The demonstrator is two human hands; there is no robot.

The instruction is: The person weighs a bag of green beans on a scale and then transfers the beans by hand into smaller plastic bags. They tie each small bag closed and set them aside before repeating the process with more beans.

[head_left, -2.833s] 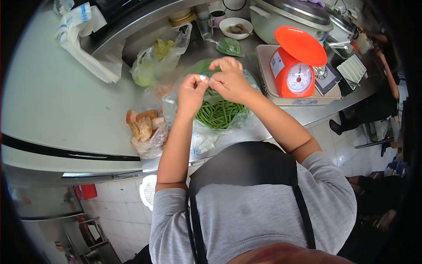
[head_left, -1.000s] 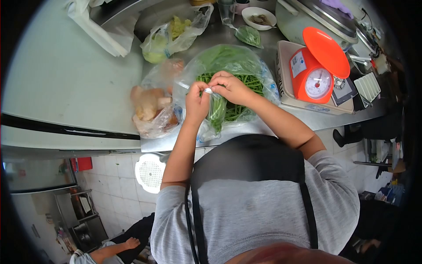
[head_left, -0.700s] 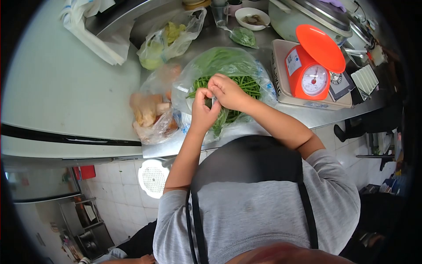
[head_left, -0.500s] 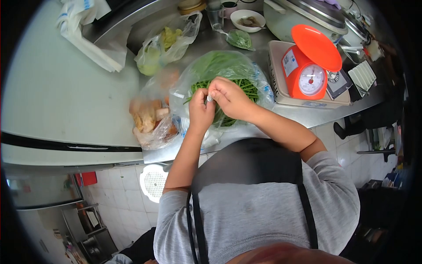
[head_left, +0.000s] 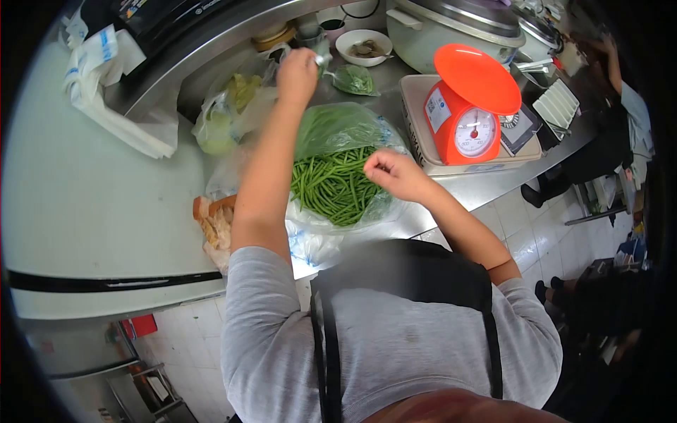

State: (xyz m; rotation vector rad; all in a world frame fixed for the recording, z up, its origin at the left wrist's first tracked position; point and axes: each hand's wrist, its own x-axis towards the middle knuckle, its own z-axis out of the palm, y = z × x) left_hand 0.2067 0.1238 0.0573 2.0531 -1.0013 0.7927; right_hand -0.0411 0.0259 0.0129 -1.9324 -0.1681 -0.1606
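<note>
A large clear plastic bag (head_left: 338, 127) lies opened on the steel counter, full of long green beans (head_left: 331, 187). My left hand (head_left: 296, 74) is stretched out past the bag, beside a clear plastic cup (head_left: 314, 44) at the back. Its fingers are closed on a small whitish thing (head_left: 320, 60) too small to name. At the right edge of the beans hovers my right hand (head_left: 396, 175), fingers curled in and nothing seen in them. A bag of pale green vegetable (head_left: 218, 130) sits left of my left hand.
An orange dial scale (head_left: 474, 130) stands on a grey box (head_left: 416, 99) to the right. Behind are a white bowl (head_left: 363, 44), a small bag of greens (head_left: 355, 80) and a big lidded pot (head_left: 416, 39). Another person (head_left: 599, 151) stands at far right.
My hands were together over the beans and are now apart. The left has reached forward to the cup with the small whitish thing; the right has drawn back to the right. The view has shifted.
</note>
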